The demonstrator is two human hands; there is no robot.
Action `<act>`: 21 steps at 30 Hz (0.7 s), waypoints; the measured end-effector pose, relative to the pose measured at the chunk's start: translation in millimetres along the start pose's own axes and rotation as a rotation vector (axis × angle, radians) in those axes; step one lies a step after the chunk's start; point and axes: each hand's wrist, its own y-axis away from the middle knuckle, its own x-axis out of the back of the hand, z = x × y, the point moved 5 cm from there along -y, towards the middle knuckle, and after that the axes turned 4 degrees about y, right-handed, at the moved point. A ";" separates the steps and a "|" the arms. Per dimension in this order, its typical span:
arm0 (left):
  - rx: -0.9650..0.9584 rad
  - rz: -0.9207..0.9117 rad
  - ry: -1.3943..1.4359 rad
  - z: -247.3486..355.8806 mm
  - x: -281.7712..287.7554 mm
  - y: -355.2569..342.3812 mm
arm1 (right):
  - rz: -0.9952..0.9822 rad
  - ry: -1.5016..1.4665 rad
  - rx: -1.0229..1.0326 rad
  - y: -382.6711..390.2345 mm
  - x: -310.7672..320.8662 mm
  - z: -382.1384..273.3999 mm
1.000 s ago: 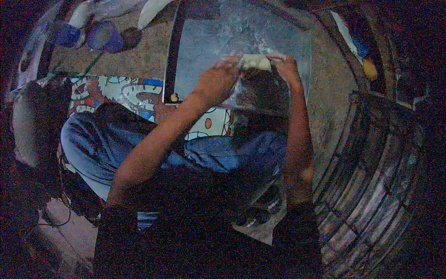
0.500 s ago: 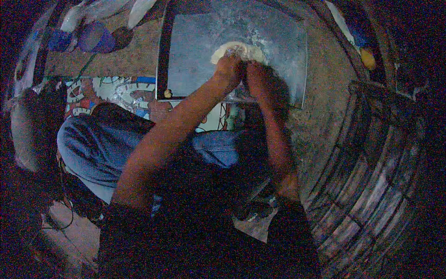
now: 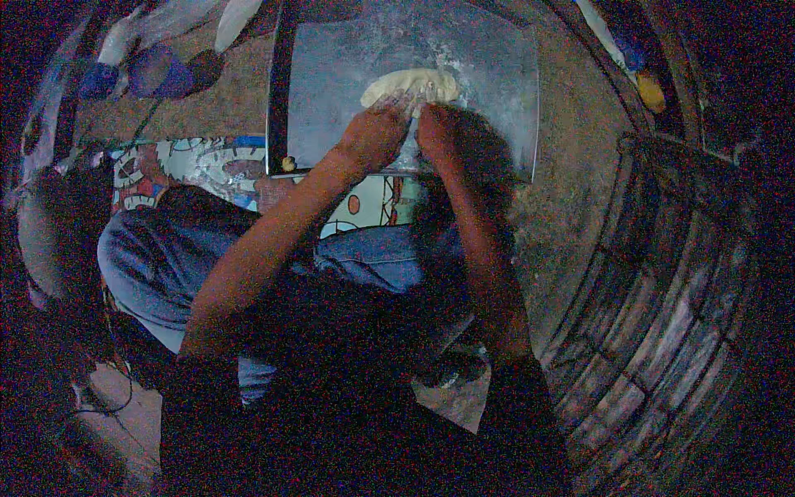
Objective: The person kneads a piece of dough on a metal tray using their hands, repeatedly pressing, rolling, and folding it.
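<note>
Dim room, rough brownish earthen floor (image 3: 571, 166), person seated on it with legs in blue trousers (image 3: 166, 265). A flat square grey metal sheet dusted with white flour (image 3: 331, 91) lies on the floor ahead of the knees, its far edge near the top of the frame.

Head view. Pale, oval flattened lump of dough (image 3: 414, 84) sits on the sheet, toward its far middle. Left hand (image 3: 377, 132) and right hand (image 3: 443, 132) lie side by side, nearly touching, both laid flat with the fingers bearing down on the near edge of the dough. Neither hand is closed around it; they press on it from above, palms down. Forearms run straight out from the body.

Round about: a patterned mat in white, blue and red (image 3: 199, 170) under the near-left corner of the sheet; two blue round-bodied plastic containers (image 3: 157, 73) at the upper left; a curved ribbed wall of a large basket or drum (image 3: 687, 315) on the right; a small yellow object (image 3: 650, 93) upper right, too dim to identify.

Judgement on technique: kneading of this sort goes best with weight carried through the heels of both palms evenly, the push going away from the body, the dough kept on the floured middle so it neither sticks nor slides off the sheet's far edge.
</note>
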 end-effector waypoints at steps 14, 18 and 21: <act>0.165 -0.126 0.002 -4.8 14.6 6.2 | -0.152 -0.201 -0.136 45.9 1.9 -50.3; 0.090 -0.149 -0.156 -0.4 38.6 23.3 | -0.010 -0.312 -0.074 58.3 1.0 -75.6; 0.090 -0.094 -0.096 -6.1 51.9 43.0 | -0.224 -0.240 -0.040 68.4 -9.3 -101.1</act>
